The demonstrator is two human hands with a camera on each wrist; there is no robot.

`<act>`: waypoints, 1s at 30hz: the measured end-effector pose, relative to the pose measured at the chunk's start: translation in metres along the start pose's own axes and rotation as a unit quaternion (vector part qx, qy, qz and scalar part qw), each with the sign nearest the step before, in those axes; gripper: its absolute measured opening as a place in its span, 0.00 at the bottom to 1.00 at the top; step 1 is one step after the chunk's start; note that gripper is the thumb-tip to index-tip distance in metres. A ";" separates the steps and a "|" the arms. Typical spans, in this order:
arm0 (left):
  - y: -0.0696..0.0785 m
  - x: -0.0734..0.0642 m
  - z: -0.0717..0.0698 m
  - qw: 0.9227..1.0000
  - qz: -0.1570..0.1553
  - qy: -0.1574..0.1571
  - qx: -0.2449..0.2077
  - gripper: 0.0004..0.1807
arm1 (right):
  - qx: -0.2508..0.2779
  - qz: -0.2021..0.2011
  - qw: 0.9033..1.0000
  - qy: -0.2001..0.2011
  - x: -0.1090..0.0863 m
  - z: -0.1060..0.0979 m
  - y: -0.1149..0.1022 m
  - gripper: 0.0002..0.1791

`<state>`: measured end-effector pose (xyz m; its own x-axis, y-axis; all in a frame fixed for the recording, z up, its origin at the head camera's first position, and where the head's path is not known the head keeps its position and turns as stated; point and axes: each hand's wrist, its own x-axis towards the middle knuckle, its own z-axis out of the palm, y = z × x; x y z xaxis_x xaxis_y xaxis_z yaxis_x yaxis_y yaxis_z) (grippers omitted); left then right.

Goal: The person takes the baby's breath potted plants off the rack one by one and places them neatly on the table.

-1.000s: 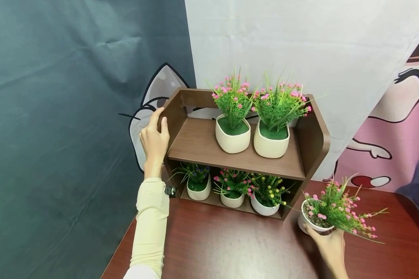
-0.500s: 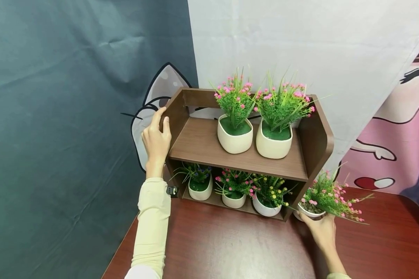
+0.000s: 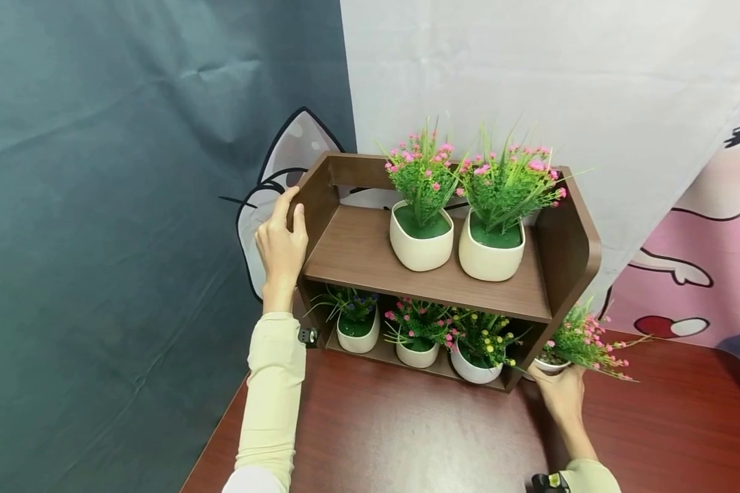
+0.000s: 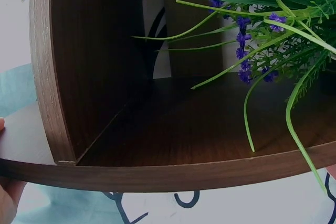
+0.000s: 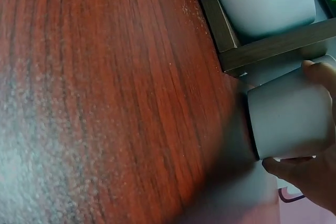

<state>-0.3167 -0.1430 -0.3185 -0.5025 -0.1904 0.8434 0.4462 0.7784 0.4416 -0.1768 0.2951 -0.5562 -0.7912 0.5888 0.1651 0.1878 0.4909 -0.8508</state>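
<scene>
My left hand (image 3: pixel 281 248) holds the left side panel of a brown two-tier wooden shelf (image 3: pixel 351 239); a bit of its fingers shows at the edge of the left wrist view. On the table to the right of the shelf, my right hand (image 3: pixel 560 394) grips a potted artificial plant (image 3: pixel 586 342) with pink flowers. Its white pot (image 5: pixel 291 114) is held between thumb and fingers, close beside the shelf's right side. Part of this pot is hidden by the hand in the head view.
Two pink-flowered plants in cream pots, a left one (image 3: pixel 422 239) and a right one (image 3: pixel 492 250), stand on the upper tier. Below are blue-flowered (image 3: pixel 358 332), pink-flowered (image 3: pixel 416 349) and yellow-flowered (image 3: pixel 477 363) potted plants. Cloth (image 3: pixel 129 205) hangs left of the reddish table (image 3: pixel 395 438).
My right hand has carried the pink-flowered plant back and left, up against the shelf's right side. The left hand keeps its hold; the head view has shifted slightly.
</scene>
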 end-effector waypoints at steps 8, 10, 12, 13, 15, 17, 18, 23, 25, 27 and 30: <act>0.002 0.001 -0.001 1.000 -0.001 0.006 -0.007 0.16 | -0.011 -0.029 0.999 -0.035 -0.002 -0.004 0.000 0.51; 0.002 0.001 -0.001 1.000 0.000 0.006 -0.006 0.16 | -0.023 -0.043 0.997 -0.051 -0.004 -0.008 0.000 0.52; 0.002 0.001 -0.001 1.000 0.001 0.005 -0.006 0.16 | -0.035 -0.053 0.996 -0.067 -0.006 -0.013 -0.001 0.54; 0.002 0.000 -0.002 1.000 0.001 0.006 -0.005 0.16 | -0.036 -0.055 0.995 -0.074 -0.008 -0.015 -0.001 0.54; 0.002 0.000 -0.002 1.000 0.002 0.006 -0.002 0.16 | -0.046 -0.048 0.994 -0.088 -0.014 -0.021 -0.003 0.54; 0.002 0.000 -0.001 1.000 0.003 0.005 0.001 0.16 | -0.043 -0.033 0.993 -0.102 -0.019 -0.027 -0.001 0.55; 0.002 0.000 -0.001 1.000 0.003 0.003 0.002 0.16 | -0.049 -0.027 0.993 -0.108 -0.022 -0.030 0.002 0.56; 0.003 -0.001 0.000 1.000 -0.002 -0.001 0.000 0.16 | -0.065 -0.035 0.991 -0.113 -0.030 -0.037 0.049 0.58; 0.002 -0.001 0.000 1.000 -0.004 0.001 0.000 0.16 | -0.067 -0.042 0.993 -0.089 -0.035 -0.038 0.065 0.57; 0.002 0.000 -0.001 1.000 -0.004 0.003 0.001 0.16 | -0.051 -0.048 0.996 -0.054 -0.045 -0.040 0.066 0.55; 0.002 0.000 -0.002 1.000 -0.005 0.003 -0.001 0.16 | -0.011 -0.033 0.999 -0.022 -0.066 -0.051 0.034 0.51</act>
<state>-0.3145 -0.1422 -0.3168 -0.5025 -0.2007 0.8409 0.4434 0.7752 0.4500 -0.0889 0.3055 -0.5707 -0.8272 0.5260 0.1976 0.1469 0.5420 -0.8275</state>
